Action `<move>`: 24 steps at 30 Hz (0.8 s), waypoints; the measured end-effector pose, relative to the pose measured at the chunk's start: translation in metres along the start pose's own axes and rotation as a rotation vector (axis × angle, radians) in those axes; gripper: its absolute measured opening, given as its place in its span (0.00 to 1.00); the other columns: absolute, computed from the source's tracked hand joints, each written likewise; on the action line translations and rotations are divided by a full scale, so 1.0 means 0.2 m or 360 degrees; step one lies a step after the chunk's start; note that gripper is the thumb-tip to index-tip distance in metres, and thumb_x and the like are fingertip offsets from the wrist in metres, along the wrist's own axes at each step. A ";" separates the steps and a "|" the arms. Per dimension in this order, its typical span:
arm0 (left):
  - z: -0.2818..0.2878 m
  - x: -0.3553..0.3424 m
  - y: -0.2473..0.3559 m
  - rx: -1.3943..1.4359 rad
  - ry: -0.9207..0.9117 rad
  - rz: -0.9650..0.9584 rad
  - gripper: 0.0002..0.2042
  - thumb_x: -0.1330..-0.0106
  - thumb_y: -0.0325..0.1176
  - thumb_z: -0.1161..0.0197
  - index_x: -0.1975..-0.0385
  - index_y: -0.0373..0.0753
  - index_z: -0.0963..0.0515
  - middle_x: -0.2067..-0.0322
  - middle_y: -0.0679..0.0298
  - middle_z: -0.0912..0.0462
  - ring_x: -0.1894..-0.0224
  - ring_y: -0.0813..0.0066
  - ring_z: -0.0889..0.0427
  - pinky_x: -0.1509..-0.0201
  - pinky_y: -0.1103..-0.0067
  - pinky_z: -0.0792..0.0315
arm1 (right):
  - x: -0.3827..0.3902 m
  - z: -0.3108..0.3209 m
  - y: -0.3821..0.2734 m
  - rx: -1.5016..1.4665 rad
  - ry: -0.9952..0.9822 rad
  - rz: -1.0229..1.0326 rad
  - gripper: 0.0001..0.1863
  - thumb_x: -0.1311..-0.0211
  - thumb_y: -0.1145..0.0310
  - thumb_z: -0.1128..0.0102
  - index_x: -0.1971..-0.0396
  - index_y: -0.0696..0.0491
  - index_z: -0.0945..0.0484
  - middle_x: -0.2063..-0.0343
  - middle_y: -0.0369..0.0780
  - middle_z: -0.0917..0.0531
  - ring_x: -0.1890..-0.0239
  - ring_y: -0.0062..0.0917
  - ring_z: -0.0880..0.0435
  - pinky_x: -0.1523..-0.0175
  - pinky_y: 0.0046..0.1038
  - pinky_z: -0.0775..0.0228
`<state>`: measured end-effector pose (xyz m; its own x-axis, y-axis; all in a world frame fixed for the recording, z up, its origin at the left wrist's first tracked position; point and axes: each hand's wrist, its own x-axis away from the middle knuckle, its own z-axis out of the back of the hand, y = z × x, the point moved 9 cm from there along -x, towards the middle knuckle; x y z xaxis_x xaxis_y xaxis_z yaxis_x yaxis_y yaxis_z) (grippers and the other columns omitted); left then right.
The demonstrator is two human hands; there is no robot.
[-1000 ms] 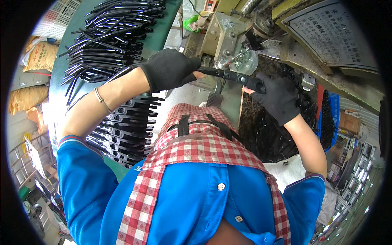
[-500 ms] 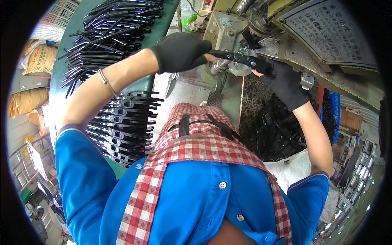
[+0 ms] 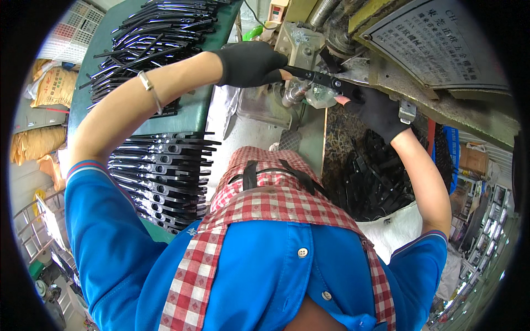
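Between my two gloved hands runs a long black metal bar [image 3: 323, 79] with a round rivet or pin near its right part. My left hand [image 3: 251, 64], in a black fingerless glove, is closed on the bar's left end. Its right end lies in my right hand [image 3: 381, 110], gloved the same way and closed, with the thumb tip showing below. The bar is over the machine's work spot, just above a metal post [image 3: 292, 95] and a clear plastic bag [image 3: 321, 97]. Part of the machine behind it is hidden by my hands and the bar.
On the green table [image 3: 190, 105] at left lie a pile of thin black bars [image 3: 160, 33] and a row of riveted black parts [image 3: 165, 176]. The heavy machine [image 3: 436, 83] with its plate overhangs at right. Below my right arm, a white sack [image 3: 395, 226] holds many black parts [image 3: 375, 179].
The bar and both hands have shifted slightly away from me, toward the machine, still gripped at both ends. My left forearm has swung a little upward.
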<state>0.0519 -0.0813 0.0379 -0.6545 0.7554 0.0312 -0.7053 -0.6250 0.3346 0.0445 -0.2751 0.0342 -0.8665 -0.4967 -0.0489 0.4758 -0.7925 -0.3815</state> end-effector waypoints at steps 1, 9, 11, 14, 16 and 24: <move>-0.03 -0.01 -0.02 -0.0006 -0.0052 0.0023 0.18 0.31 0.48 0.49 0.66 0.37 0.25 0.81 0.49 0.23 0.73 0.49 0.20 0.67 0.61 0.28 | -0.02 -0.02 0.00 0.0017 -0.0153 -0.0102 0.25 0.44 0.49 0.35 0.57 0.54 0.23 0.66 0.43 0.18 0.63 0.33 0.19 0.54 0.31 0.29; -0.15 -0.04 -0.08 -0.0292 -0.0037 -0.0036 0.16 0.33 0.48 0.48 0.60 0.42 0.25 0.78 0.52 0.20 0.70 0.51 0.18 0.65 0.62 0.25 | -0.04 -0.23 0.11 0.0177 -0.0769 -0.0469 0.30 0.48 0.40 0.40 0.61 0.55 0.22 0.68 0.50 0.18 0.61 0.40 0.18 0.55 0.36 0.30; -0.14 -0.06 -0.08 -0.0343 0.0074 -0.0015 0.13 0.35 0.45 0.45 0.59 0.44 0.25 0.76 0.54 0.20 0.70 0.54 0.18 0.66 0.63 0.25 | -0.02 -0.23 0.18 0.0134 -0.0486 -0.0483 0.29 0.50 0.40 0.38 0.61 0.52 0.21 0.68 0.50 0.17 0.61 0.42 0.18 0.55 0.38 0.29; -0.11 -0.04 -0.04 -0.0352 0.0252 -0.0057 0.12 0.37 0.43 0.43 0.58 0.46 0.25 0.73 0.57 0.19 0.69 0.56 0.17 0.66 0.65 0.24 | 0.06 -0.22 0.16 -0.0047 -0.0066 -0.0445 0.26 0.51 0.46 0.34 0.60 0.51 0.23 0.68 0.47 0.18 0.63 0.43 0.19 0.54 0.40 0.31; -0.10 -0.02 -0.06 -0.0373 0.0184 -0.0005 0.12 0.37 0.42 0.43 0.58 0.46 0.25 0.73 0.58 0.19 0.69 0.57 0.17 0.66 0.66 0.24 | 0.08 -0.05 -0.10 0.0324 0.0455 0.0046 0.22 0.53 0.53 0.32 0.61 0.50 0.24 0.68 0.43 0.20 0.63 0.41 0.21 0.54 0.40 0.32; -0.09 0.03 -0.10 -0.0249 0.0139 0.0142 0.10 0.40 0.41 0.40 0.63 0.46 0.23 0.73 0.59 0.18 0.67 0.57 0.17 0.64 0.65 0.26 | 0.32 -0.32 -0.34 -0.0369 0.0314 0.0328 0.07 0.49 0.69 0.35 0.72 0.53 0.24 0.75 0.40 0.22 0.71 0.31 0.22 0.65 0.29 0.31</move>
<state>0.0569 -0.0691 0.0142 -0.7326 0.6800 -0.0299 -0.6728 -0.7167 0.1833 -0.0540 -0.2301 -0.0023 -0.7792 -0.5420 -0.3148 0.6162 -0.5703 -0.5432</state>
